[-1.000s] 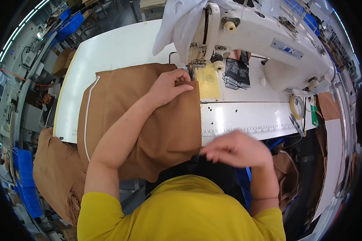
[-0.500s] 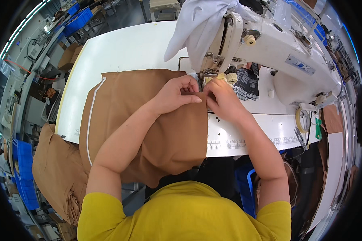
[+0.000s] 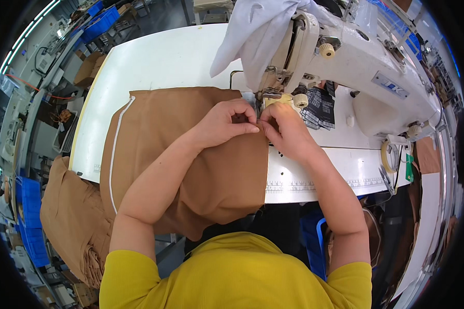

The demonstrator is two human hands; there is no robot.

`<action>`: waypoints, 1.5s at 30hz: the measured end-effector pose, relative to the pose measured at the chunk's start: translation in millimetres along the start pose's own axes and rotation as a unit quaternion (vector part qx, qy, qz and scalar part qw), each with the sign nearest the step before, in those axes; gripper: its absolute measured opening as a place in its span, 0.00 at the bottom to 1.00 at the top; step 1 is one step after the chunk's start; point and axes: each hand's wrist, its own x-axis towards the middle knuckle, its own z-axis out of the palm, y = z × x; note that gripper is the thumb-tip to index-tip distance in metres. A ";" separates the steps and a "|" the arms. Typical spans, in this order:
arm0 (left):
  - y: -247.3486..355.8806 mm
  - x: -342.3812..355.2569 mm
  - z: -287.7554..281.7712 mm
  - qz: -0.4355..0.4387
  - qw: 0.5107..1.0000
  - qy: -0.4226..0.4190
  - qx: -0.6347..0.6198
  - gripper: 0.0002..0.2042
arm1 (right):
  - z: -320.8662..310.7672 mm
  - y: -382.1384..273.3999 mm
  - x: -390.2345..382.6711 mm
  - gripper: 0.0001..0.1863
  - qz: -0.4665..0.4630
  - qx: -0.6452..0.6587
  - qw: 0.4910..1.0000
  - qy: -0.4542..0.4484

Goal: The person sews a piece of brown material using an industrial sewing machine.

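Observation:
A brown fabric piece [image 3: 191,180] with a white strip along its left side lies on the white table [image 3: 160,56] and drapes over the front edge. My left hand [image 3: 227,121] pinches its upper right edge just in front of the needle area. Beside it, my right hand [image 3: 282,125] has its fingers closed on the same edge, thumb and index close to my left fingertips. The white sewing machine [image 3: 360,69] stands over this spot, with a pale cloth [image 3: 239,36] draped on its head.
A stack of brown fabric [image 3: 72,216] hangs at the lower left beside blue bins [image 3: 30,203]. Black printed labels [image 3: 322,105] lie behind my right hand. A tape roll [image 3: 390,154] and scissors [image 3: 386,177] are at the right. Blue bins and other benches stand farther back.
My right hand has risen from the table's front edge to take hold of the fabric beside my left hand. The left hand stays on the edge, slightly shifted in view.

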 end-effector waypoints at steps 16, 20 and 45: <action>0.7 4.1 8.0 0.022 0.999 0.032 0.015 0.06 | 1.1 0.1 -0.9 0.12 0.151 0.360 0.921 -0.001; 4.9 4.4 11.3 0.002 0.996 0.072 0.045 0.07 | 0.5 3.0 -1.4 0.11 0.146 0.336 0.930 -0.001; 3.1 8.7 11.7 -0.046 0.997 0.051 0.021 0.10 | -8.3 6.2 -6.9 0.12 0.042 0.253 0.966 -0.019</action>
